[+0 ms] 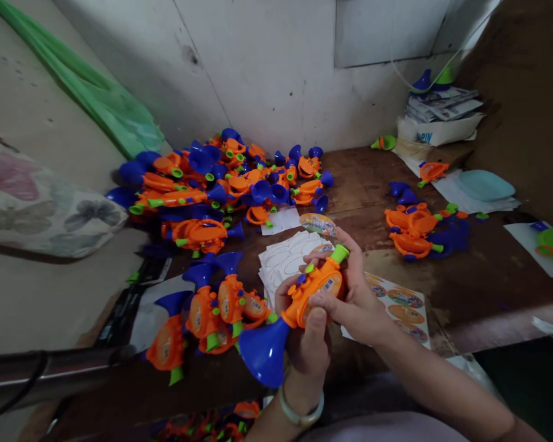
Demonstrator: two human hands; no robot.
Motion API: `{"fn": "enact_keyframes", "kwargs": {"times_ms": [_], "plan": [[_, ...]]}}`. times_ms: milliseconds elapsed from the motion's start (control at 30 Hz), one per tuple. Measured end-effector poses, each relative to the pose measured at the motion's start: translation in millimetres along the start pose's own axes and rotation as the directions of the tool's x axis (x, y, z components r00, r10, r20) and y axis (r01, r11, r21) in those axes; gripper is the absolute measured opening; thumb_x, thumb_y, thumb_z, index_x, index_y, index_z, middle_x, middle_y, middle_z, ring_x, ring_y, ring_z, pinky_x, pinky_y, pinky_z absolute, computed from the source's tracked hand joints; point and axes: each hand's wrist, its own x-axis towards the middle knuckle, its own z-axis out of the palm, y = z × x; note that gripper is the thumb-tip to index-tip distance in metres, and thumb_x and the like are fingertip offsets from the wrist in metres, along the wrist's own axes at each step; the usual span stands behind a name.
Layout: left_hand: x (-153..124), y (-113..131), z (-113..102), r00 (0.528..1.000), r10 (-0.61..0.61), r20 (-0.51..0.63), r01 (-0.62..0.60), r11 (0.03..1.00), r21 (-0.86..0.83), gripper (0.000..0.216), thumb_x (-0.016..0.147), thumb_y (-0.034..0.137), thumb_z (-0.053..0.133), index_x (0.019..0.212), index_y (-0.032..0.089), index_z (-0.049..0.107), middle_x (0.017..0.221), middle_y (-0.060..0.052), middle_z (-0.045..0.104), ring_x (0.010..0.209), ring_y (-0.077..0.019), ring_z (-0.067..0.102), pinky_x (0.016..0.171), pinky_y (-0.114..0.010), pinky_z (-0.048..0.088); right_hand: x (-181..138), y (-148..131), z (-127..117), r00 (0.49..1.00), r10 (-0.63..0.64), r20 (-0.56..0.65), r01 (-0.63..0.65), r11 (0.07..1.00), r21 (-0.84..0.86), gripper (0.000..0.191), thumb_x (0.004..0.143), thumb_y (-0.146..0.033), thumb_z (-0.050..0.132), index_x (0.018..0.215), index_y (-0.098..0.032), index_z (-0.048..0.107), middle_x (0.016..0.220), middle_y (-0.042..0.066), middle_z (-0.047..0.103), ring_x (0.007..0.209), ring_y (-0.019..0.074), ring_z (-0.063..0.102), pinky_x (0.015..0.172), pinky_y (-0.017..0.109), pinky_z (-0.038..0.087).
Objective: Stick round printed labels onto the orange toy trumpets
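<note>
Between my two hands is a toy trumpet (298,303) with an orange body, a blue bell pointing down-left and a green mouthpiece up-right. My left hand (309,351) is closed around its body near the bell, thumb on the front. My right hand (357,301) grips the mouthpiece end, its thumb pressing by an oval label with a barcode. A colourful oval sticker (319,223) shows just beyond my right fingertips; whether they touch it I cannot tell. Beneath the hands lie a pile of sticker backing sheets (283,258) and a sheet of oval stickers (403,310).
A large heap of toy trumpets (198,184) fills the back left, against the wall. Several labelled trumpets (203,313) lie nearer, at left. Loose orange trumpet parts (410,227), a pale blue lid (486,185) and a paper-filled box (437,130) are at right. A metal pipe (50,371) juts in lower left.
</note>
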Motion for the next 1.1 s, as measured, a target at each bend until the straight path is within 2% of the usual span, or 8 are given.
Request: {"fn": "enact_keyframes", "kwargs": {"times_ms": [233, 367, 467, 600, 667, 733, 900, 1100], "plan": [[15.9, 4.9, 17.0, 0.968, -0.191, -0.161, 0.173, 0.978, -0.118, 0.058, 0.089, 0.075, 0.078, 0.116, 0.024, 0.076, 0.115, -0.007, 0.084, 0.105, -0.0259, 0.081, 0.092, -0.035, 0.066, 1.4, 12.9, 9.3, 0.988, -0.047, -0.146, 0.047, 0.999, -0.002, 0.046, 0.107, -0.054, 0.07, 0.142, -0.031, 0.053, 0.127, 0.011, 0.083, 0.119, 0.0248, 0.081, 0.105, 0.046, 0.068], [17.0, 15.5, 12.1, 0.955, -0.294, -0.025, 0.289, 0.949, -0.122, 0.068, 0.086, 0.084, 0.077, 0.116, 0.023, 0.078, 0.123, -0.013, 0.082, 0.113, -0.0302, 0.08, 0.096, -0.041, 0.065, 5.2, 15.3, 0.9, 0.96, -0.137, -0.243, 0.122, 0.99, -0.077, 0.035, 0.108, -0.045, 0.071, 0.138, -0.032, 0.057, 0.135, 0.009, 0.082, 0.127, 0.0247, 0.079, 0.107, 0.046, 0.067], [9.7, 17.5, -1.4, 0.967, -0.246, 0.058, 0.245, 0.969, 0.034, 0.053, 0.086, 0.063, 0.091, 0.121, 0.026, 0.077, 0.131, -0.013, 0.08, 0.122, -0.0291, 0.077, 0.103, -0.041, 0.063, 5.0, 14.7, -10.4, 0.871, -0.359, -0.335, 0.278, 0.923, -0.266, 0.042, 0.105, -0.031, 0.075, 0.143, -0.033, 0.057, 0.134, 0.009, 0.082, 0.125, 0.026, 0.08, 0.106, 0.049, 0.068], [5.4, 19.8, -15.9, 0.985, -0.034, 0.17, 0.003, 0.985, 0.175, 0.075, 0.081, 0.044, 0.099, 0.147, 0.031, 0.067, 0.158, -0.014, 0.066, 0.143, -0.0331, 0.067, 0.117, -0.045, 0.058, -11.0, 5.4, -20.0, 0.873, -0.488, 0.014, 0.439, 0.771, -0.461, 0.066, 0.099, -0.025, 0.081, 0.159, -0.034, 0.055, 0.135, 0.01, 0.081, 0.125, 0.0311, 0.08, 0.112, 0.054, 0.065], [8.1, 23.2, -18.5, 0.975, -0.055, 0.216, 0.022, 0.988, 0.156, 0.079, 0.083, 0.045, 0.097, 0.153, 0.031, 0.063, 0.162, -0.014, 0.064, 0.146, -0.0342, 0.065, 0.12, -0.046, 0.057, -21.3, -5.5, -20.2, 0.878, -0.411, 0.246, 0.479, 0.755, -0.448, 0.072, 0.095, -0.033, 0.086, 0.161, -0.033, 0.057, 0.151, 0.013, 0.073, 0.141, 0.0353, 0.072, 0.114, 0.053, 0.064], [12.4, 26.9, -18.5, 0.974, -0.127, 0.186, 0.11, 0.989, 0.101, 0.07, 0.089, 0.048, 0.091, 0.151, 0.031, 0.064, 0.154, -0.013, 0.07, 0.14, -0.0332, 0.07, 0.119, -0.046, 0.058, -26.0, -17.7, -18.4, 0.881, -0.344, 0.325, 0.458, 0.791, -0.405, 0.064, 0.093, -0.038, 0.088, 0.154, -0.035, 0.066, 0.159, 0.013, 0.066, 0.147, 0.0364, 0.067, 0.113, 0.052, 0.065], [18.2, 32.8, -12.4, 0.972, -0.212, 0.102, 0.221, 0.972, -0.082, 0.076, 0.077, 0.049, 0.099, 0.144, 0.031, 0.066, 0.135, -0.012, 0.081, 0.119, -0.0315, 0.081, 0.102, -0.042, 0.067, -8.4, -30.9, -15.6, 0.955, -0.298, 0.006, 0.29, 0.924, -0.25, 0.007, 0.098, -0.027, 0.083, 0.104, -0.031, 0.081, 0.123, 0.007, 0.076, 0.117, 0.0252, 0.08, 0.096, 0.039, 0.07], [14.2, 37.0, -12.0, 0.984, -0.081, 0.157, 0.091, 0.994, -0.062, 0.055, 0.082, 0.039, 0.098, 0.131, 0.033, 0.075, 0.149, -0.009, 0.074, 0.129, -0.0282, 0.077, 0.111, -0.039, 0.062, 0.6, -18.8, -3.3, 0.966, -0.198, -0.166, 0.181, 0.977, -0.113, 0.018, 0.093, -0.017, 0.086, 0.099, -0.03, 0.074, 0.088, -0.004, 0.075, 0.076, 0.0117, 0.073, 0.066, 0.018, 0.063]]}}
